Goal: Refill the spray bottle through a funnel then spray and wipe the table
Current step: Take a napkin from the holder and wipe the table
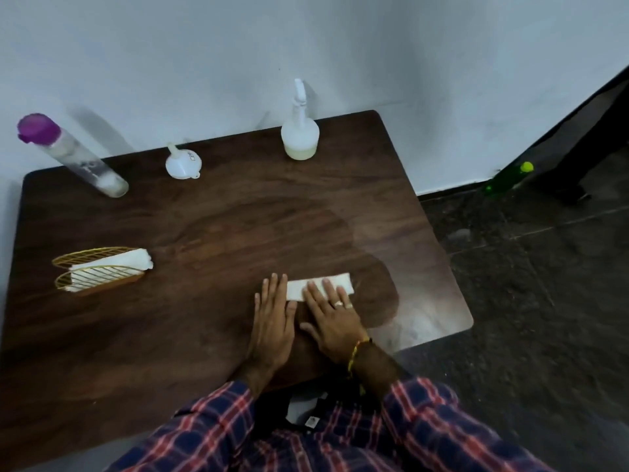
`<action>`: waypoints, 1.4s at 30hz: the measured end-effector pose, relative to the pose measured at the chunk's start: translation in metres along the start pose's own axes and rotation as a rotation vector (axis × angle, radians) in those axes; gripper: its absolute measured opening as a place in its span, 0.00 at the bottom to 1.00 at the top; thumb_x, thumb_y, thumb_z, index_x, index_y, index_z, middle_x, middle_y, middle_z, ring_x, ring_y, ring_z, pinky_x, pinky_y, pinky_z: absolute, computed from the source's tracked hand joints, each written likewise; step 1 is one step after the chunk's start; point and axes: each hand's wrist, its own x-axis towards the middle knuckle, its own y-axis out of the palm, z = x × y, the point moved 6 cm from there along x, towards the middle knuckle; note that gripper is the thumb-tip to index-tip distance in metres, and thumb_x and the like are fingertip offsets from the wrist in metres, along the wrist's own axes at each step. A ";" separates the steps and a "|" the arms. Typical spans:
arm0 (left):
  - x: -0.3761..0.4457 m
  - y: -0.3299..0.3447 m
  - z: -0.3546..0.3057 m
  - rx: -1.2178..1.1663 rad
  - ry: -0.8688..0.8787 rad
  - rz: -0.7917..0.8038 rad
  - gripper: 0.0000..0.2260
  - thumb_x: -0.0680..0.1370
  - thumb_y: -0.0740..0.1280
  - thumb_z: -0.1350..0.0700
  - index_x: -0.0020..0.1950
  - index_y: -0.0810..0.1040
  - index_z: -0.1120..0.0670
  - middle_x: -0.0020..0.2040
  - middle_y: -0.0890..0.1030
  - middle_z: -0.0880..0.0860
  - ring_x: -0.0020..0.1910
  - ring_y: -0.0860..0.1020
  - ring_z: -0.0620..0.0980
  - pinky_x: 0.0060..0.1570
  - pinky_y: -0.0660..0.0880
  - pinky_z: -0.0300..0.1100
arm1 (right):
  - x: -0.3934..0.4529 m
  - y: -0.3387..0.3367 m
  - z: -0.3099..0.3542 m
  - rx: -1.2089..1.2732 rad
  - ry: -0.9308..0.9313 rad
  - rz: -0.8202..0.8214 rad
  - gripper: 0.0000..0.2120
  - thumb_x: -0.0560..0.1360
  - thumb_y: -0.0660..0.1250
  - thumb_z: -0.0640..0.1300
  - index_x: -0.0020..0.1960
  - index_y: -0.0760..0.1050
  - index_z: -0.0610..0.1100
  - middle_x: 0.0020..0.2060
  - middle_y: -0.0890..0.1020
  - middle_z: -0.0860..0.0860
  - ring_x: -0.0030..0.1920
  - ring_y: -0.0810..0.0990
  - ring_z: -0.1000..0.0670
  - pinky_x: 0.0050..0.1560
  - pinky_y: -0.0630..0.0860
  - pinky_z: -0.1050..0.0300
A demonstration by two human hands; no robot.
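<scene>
Evidently late stage: dark wooden table point(204, 233) half wet, right part unwiped. White plastic spray bottle point(300, 134) upright at back, white funnel point(183, 164) aside. Left hand point(272, 318), right hand point(332, 318) flat, fingers spread, pressing folded white paper napkin point(340, 282).

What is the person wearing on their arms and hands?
Both sleeves are checked in dark blue, red and white, pushed up from the wrists. The right hand has two rings and a yellow-orange thread band at the wrist. The left hand wears nothing visible.
</scene>
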 end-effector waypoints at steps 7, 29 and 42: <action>-0.001 -0.001 -0.005 -0.024 -0.112 -0.090 0.30 0.79 0.41 0.40 0.79 0.52 0.51 0.80 0.50 0.50 0.78 0.43 0.44 0.75 0.37 0.41 | 0.076 -0.049 -0.087 0.122 0.263 -0.045 0.34 0.82 0.50 0.60 0.80 0.51 0.41 0.80 0.53 0.45 0.79 0.50 0.37 0.77 0.48 0.37; -0.012 -0.013 -0.031 0.017 -0.015 -0.023 0.35 0.77 0.37 0.31 0.79 0.53 0.47 0.79 0.47 0.45 0.78 0.42 0.43 0.77 0.40 0.45 | 0.059 -0.090 -0.112 0.195 0.328 -0.041 0.19 0.73 0.72 0.48 0.61 0.76 0.43 0.60 0.79 0.42 0.61 0.77 0.41 0.61 0.73 0.51; 0.009 -0.032 -0.040 0.009 0.051 0.129 0.27 0.83 0.57 0.49 0.80 0.51 0.49 0.81 0.48 0.49 0.79 0.42 0.45 0.76 0.41 0.44 | 0.022 -0.118 -0.082 0.780 0.493 -0.417 0.08 0.66 0.71 0.32 0.43 0.78 0.42 0.36 0.80 0.45 0.37 0.76 0.48 0.35 0.73 0.67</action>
